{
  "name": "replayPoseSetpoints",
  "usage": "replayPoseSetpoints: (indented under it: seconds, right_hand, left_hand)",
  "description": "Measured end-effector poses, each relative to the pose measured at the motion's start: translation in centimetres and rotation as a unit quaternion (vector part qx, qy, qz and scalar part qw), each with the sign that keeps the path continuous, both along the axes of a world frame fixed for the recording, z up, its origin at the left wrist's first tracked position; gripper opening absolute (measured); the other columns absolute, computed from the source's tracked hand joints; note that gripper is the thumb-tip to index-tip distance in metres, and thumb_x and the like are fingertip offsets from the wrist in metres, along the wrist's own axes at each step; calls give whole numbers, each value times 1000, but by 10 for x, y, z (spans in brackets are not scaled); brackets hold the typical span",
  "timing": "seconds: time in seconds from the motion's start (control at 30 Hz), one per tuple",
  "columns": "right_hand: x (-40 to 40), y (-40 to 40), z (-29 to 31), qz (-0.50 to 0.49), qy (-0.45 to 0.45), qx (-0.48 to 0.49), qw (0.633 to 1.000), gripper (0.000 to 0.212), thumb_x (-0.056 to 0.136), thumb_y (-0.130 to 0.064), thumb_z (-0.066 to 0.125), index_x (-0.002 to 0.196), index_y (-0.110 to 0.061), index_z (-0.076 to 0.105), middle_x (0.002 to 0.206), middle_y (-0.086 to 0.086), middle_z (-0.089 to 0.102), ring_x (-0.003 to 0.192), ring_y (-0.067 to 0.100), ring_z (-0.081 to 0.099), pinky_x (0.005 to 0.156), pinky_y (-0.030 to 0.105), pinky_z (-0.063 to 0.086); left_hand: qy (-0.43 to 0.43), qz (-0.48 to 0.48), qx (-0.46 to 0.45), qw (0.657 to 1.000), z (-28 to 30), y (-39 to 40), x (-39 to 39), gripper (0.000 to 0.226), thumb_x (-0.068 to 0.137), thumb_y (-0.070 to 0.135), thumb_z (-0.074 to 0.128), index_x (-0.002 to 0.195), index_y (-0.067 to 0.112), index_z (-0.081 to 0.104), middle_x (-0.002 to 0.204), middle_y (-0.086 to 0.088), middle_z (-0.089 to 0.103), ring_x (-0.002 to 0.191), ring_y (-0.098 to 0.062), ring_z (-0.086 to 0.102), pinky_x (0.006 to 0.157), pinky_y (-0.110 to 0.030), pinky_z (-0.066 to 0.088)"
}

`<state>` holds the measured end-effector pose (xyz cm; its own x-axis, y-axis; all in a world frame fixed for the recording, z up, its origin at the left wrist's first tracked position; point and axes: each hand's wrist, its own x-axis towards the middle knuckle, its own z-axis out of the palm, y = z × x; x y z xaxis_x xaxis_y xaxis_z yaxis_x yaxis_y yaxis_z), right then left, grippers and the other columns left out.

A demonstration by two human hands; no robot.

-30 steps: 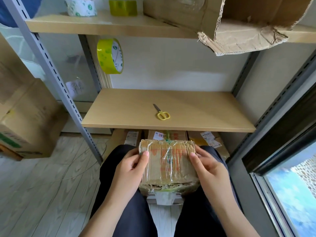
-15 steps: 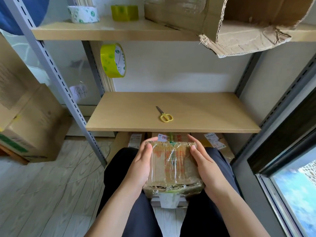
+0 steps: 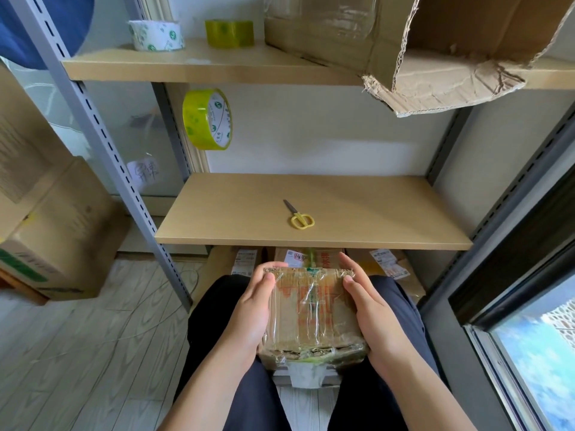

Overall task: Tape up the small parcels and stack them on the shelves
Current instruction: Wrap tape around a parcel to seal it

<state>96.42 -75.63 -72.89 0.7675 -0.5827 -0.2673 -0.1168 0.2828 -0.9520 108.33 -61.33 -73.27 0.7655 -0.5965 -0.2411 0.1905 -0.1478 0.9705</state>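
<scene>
Since a second ago both hands have slid from the parcel's (image 3: 314, 309) far corners down along its sides, and the parcel now lies flatter and lower over the lap. The left hand (image 3: 252, 315) clasps the parcel's left side, thumb on the taped top near the far corner and fingers curled over the far edge. The right hand (image 3: 370, 315) clasps the right side the same way, thumb lying on top and fingers wrapped round the far corner. The parcel, a small brown cardboard packet wound in clear tape, sits between the two palms above the dark trousers, at about 6 o'clock in the view.

Straight ahead at 12 o'clock from the parcel is the middle shelf (image 3: 357, 213), with yellow-handled scissors (image 3: 299, 215) lying on it, well apart from the hands. At about 11 o'clock a yellow-green tape roll (image 3: 208, 119) hangs beside the shelf upright. On the top shelf (image 3: 202, 65) stand a white tape roll with green marks (image 3: 155, 35) and another yellow roll (image 3: 229, 33), near each other; at 1 o'clock a torn open cardboard box (image 3: 435, 48) juts over that shelf's front edge. Under the middle shelf, labelled cartons (image 3: 385, 265) show just beyond the fingertips. At 9 o'clock a large cardboard box (image 3: 59, 231) stands on the pale plank floor.
</scene>
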Motion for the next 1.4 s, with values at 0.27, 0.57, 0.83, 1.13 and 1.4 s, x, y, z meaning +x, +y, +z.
replayPoseSetpoints:
  seconds: [0.27, 0.57, 0.83, 1.13, 1.4]
  right_hand:
    - [-2, 3, -2, 8, -25, 149, 988, 53, 94, -62, 44, 127, -26, 64, 122, 4, 70, 117, 24, 65, 109, 51, 42]
    - [65, -14, 50, 94, -67, 72, 991, 70, 91, -75, 35, 136, -26, 57, 128, 2, 67, 119, 22, 63, 108, 50, 44]
    - [172, -33, 105, 22, -125, -71, 989, 87, 101, -63, 13, 93, -5, 77, 99, 15, 76, 98, 27, 72, 100, 43, 50]
    - [267, -78, 126, -110, -195, -68, 972, 79, 107, -46, 13, 70, -1, 66, 76, 22, 73, 72, 33, 72, 63, 29, 56]
    - [240, -95, 86, -119, -1, -96, 988, 67, 107, -41, 14, 113, -9, 72, 116, 8, 70, 112, 24, 62, 104, 32, 42]
  left_hand:
    - [137, 68, -112, 982, 10, 5, -3, 42, 103, 47, 37, 113, 23, 71, 115, -12, 72, 104, -28, 70, 84, -45, 55]
    - [163, 156, -252, 941, 48, 17, 21, 43, 102, 50, 40, 119, 25, 70, 114, -5, 74, 106, -24, 71, 93, -47, 52]
    - [220, 257, -377, 862, 59, 4, 74, 43, 105, 39, 32, 112, 18, 69, 112, -9, 74, 113, -29, 66, 98, -45, 48]
    - [145, 260, -335, 894, 47, -30, 116, 38, 108, 26, 26, 118, 14, 61, 119, -5, 71, 119, -23, 62, 105, -42, 43]
    - [135, 158, -292, 934, 42, -38, 109, 31, 104, 17, 36, 102, 21, 66, 101, -1, 75, 84, -9, 73, 58, -20, 56]
